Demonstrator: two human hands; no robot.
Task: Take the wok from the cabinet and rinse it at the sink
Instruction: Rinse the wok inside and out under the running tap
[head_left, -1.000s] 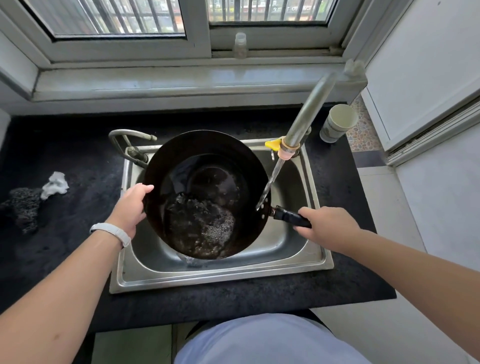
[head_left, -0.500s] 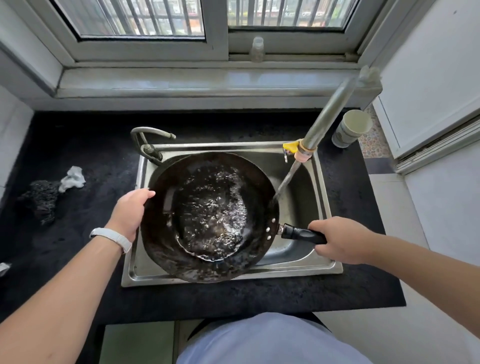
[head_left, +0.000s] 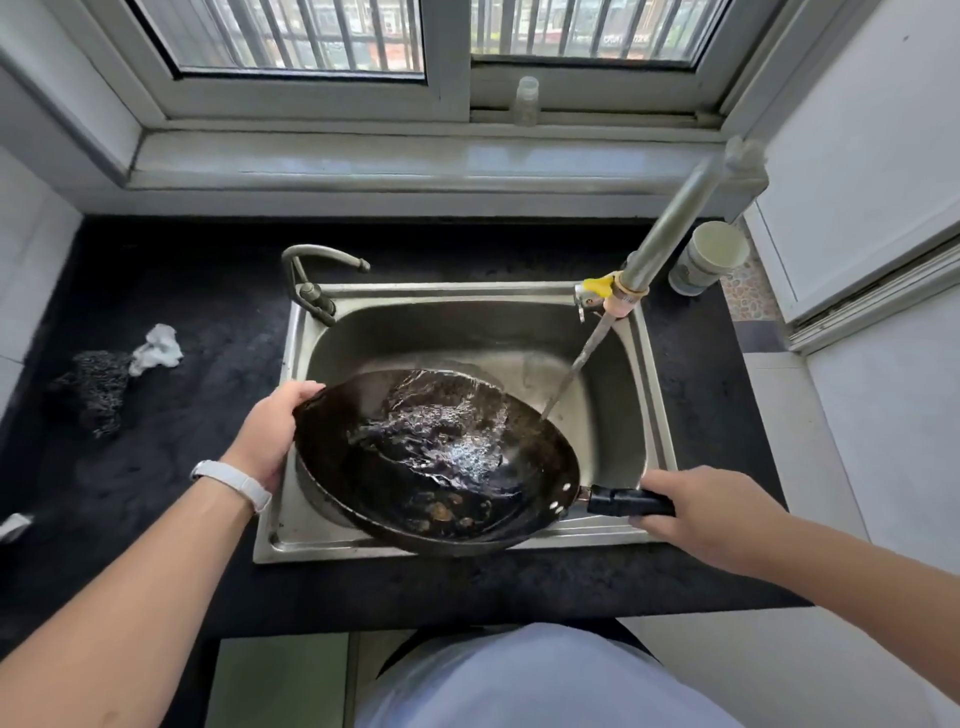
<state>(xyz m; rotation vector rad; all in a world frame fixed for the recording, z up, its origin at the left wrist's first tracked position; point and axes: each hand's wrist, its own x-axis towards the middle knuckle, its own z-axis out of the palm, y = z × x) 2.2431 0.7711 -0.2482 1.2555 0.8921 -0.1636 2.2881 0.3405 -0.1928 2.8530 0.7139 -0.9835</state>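
A black wok (head_left: 441, 457) with water swirling inside hangs over the near half of the steel sink (head_left: 655, 384), tilted with its far edge lower. My left hand (head_left: 272, 434) grips its left rim. My right hand (head_left: 709, 512) holds the black handle (head_left: 623, 501) at the right. A thin stream of water (head_left: 571, 371) falls from the slanted metal pipe (head_left: 670, 228) and lands just past the wok's far right rim, into the basin.
A second curved tap (head_left: 317, 270) stands at the sink's back left corner. A steel scourer (head_left: 98, 387) and a white rag (head_left: 158, 348) lie on the black counter (head_left: 197, 312) to the left. A paper cup (head_left: 709, 257) stands at the back right. A small bottle (head_left: 524, 101) stands on the window sill.
The wok has come toward me and tipped away, its water sloshing to the far side. The stream, which hit the wok's right rim a second ago, now falls beyond that rim.
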